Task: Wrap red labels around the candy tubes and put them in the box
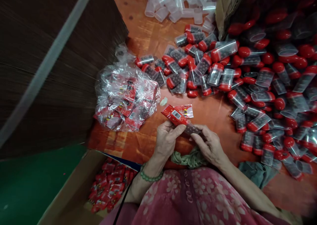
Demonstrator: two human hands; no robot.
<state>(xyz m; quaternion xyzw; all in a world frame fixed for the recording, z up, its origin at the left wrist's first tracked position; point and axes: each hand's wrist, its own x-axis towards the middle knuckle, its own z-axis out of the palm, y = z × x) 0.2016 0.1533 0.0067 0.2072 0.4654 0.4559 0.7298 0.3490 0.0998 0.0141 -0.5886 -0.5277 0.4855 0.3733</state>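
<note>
My left hand (167, 141) pinches a red printed wrapper (170, 112) with a barcode, thumb on top. From the wrapper's lower right end a clear tube of dark balls (192, 128) sticks out, and my right hand (209, 144) grips that end between thumb and fingers. How far the tube reaches inside the wrapper is hidden. Just beyond my hands, a second red printed wrapper (187, 111) lies flat on the table. To the left sits a clear plastic bag (127, 98) full of red printed wrappers.
Red-capped clear tubes (203, 65) with dark balls lie heaped at the right on the orange table (148, 145). Empty translucent tubes (173, 4) are piled at the back. A carton (71, 185) of red packets (110, 183) stands lower left. Cloths (189, 158) lie by the near edge.
</note>
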